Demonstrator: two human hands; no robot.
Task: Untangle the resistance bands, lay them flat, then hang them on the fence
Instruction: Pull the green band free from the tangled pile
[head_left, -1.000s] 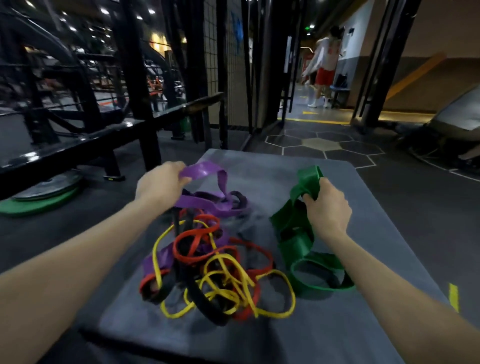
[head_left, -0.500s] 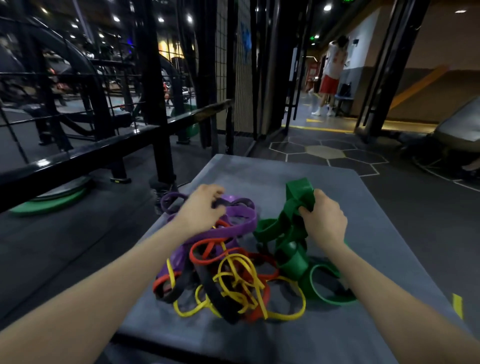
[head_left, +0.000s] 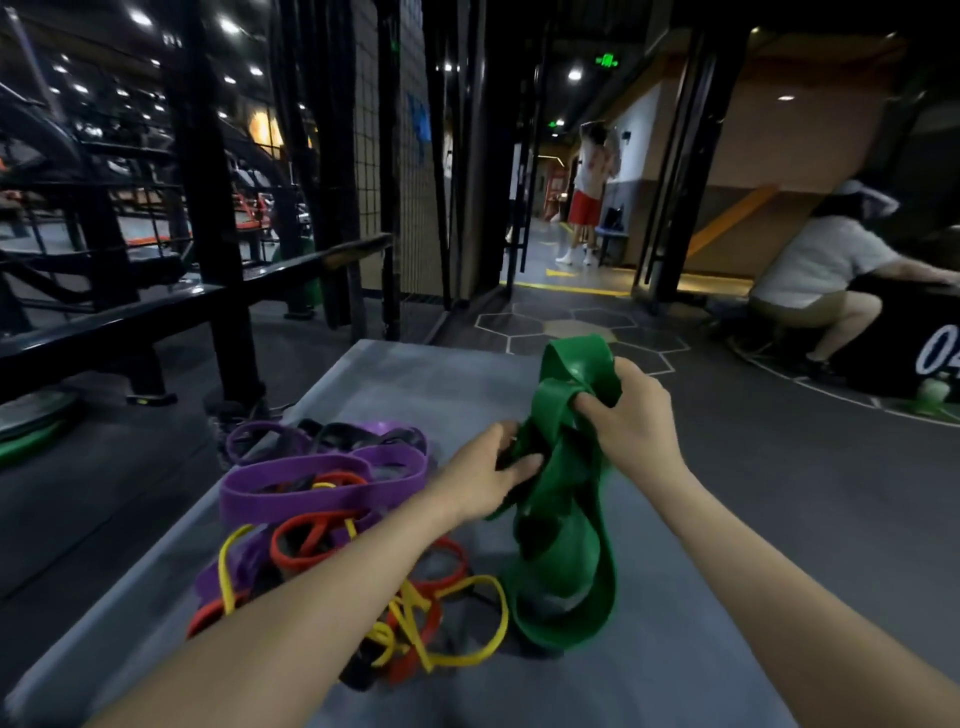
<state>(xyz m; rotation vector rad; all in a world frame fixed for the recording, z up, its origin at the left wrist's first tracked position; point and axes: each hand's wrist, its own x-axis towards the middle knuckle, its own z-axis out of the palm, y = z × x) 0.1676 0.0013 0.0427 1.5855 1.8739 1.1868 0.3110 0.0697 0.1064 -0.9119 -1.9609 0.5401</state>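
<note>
Both hands grip the wide green rubber resistance band (head_left: 563, 519): the right hand (head_left: 631, 415) clenches its upper loop, the left hand (head_left: 485, 473) pinches a fold just below. Its lower coils touch the grey padded mat (head_left: 395, 379). The purple, red and yellow band tangle (head_left: 322, 509) lies left of the green band; bare mat lies beyond.

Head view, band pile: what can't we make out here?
- green band: its lower loops are motion-blurred, so whether it still has a knot is unclear.
- left hand: its fingertips are buried in the green folds, so the exact grip is hidden.
- black band: mostly under the yellow band, the red band and the left forearm.
- mat: near end cut off by the bottom edge.
</note>
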